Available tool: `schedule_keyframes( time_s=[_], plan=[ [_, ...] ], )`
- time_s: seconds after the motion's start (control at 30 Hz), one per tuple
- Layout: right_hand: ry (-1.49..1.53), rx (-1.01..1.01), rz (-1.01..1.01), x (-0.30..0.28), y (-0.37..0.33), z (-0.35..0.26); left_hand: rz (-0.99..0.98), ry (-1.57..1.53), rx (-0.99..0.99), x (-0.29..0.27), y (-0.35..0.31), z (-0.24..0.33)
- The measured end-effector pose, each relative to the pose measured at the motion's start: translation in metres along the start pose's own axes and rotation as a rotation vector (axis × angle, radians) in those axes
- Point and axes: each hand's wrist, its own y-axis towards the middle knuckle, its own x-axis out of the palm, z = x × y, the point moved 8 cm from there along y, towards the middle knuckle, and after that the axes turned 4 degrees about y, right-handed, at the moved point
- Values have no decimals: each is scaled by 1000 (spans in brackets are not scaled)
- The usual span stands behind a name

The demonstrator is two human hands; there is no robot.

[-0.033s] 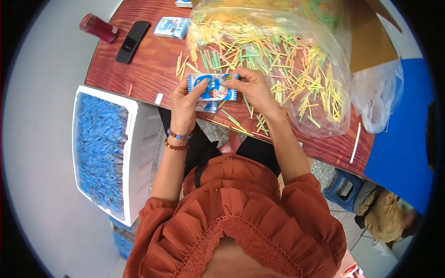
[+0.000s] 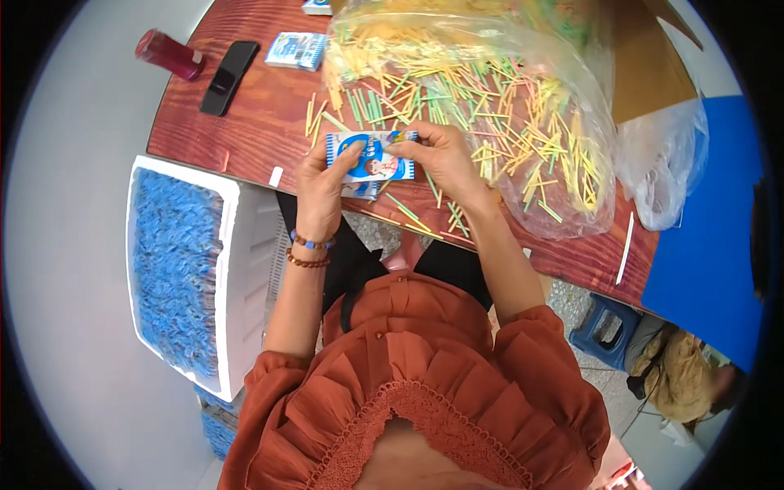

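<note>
Blue-white packet [image 2: 372,158] between hands [image 2: 322,173] [image 2: 447,161], coloured sticks [image 2: 586,181] in clear bag [image 2: 590,222]

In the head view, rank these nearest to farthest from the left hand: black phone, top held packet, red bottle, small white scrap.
From the left hand:
1. Top held packet: in its grip.
2. Small white scrap: just left.
3. Black phone: upper left.
4. Red bottle: upper left, beyond the phone.

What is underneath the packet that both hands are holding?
Part of a second blue-and-white packet shows past the lower edge of the held packet. The rest is covered, so I cannot tell whether the two touch.
</note>
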Motion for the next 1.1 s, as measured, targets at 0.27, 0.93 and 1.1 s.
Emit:
schedule_keyframes(
  time_s=[0.27, 0.93, 1.1],
  plan=[
    [23, 29, 57, -12, -30, 15, 0, -103, -55, 7, -20, -21],
    [-275, -67, 30, -10, -42, -4, 38, -269, -82, 14, -28, -23],
    [-654, -120, 229, -35, -10, -32, 147, -303, 85, -36, -21, -8]
  ],
)
